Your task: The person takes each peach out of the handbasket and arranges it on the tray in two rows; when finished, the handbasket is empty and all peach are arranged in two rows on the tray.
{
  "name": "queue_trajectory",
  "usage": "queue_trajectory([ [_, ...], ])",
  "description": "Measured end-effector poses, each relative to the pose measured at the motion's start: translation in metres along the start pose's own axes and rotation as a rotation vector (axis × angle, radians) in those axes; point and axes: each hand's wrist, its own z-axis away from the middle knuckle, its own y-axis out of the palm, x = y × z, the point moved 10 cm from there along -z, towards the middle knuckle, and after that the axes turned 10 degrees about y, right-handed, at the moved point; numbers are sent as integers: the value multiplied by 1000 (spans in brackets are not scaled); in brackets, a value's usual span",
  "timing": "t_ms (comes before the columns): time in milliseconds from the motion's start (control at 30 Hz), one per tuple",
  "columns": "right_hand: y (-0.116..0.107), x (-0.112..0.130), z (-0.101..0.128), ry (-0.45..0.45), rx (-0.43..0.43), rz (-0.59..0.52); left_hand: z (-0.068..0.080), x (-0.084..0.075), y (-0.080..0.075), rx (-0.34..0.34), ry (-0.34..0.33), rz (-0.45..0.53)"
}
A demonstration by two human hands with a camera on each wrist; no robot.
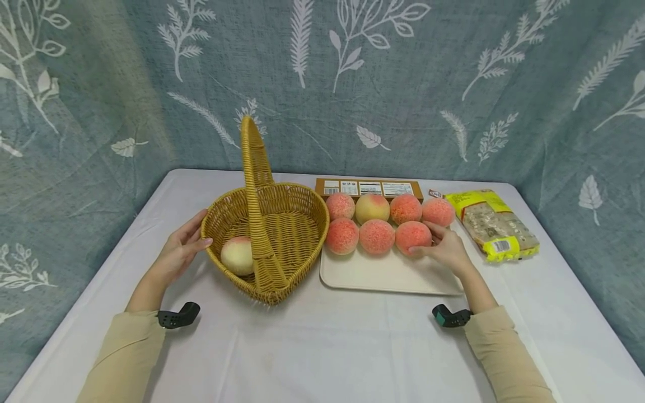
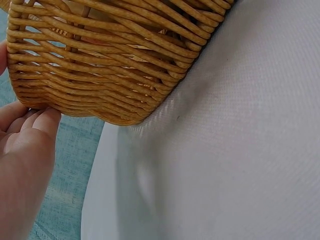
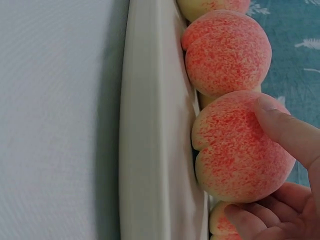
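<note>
Right grip seemingly around peach

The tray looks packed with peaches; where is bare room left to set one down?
The tray is bare along its near edge, before the peaches. The basket is bare right of its handle; one peach lies left. The tray's far half is crowded.

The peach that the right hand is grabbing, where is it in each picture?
Head: the peach is right of centre, front row of the tray, right end.
Left wrist: not in it.
Right wrist: lower right, thumb on top.
Shared landmark: the tray's rim.
</note>
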Motion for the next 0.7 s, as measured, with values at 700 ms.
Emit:
queue_trajectory([
  [700, -3, 55, 9, -136, 38, -157, 0, 0, 2, 8, 1, -11],
])
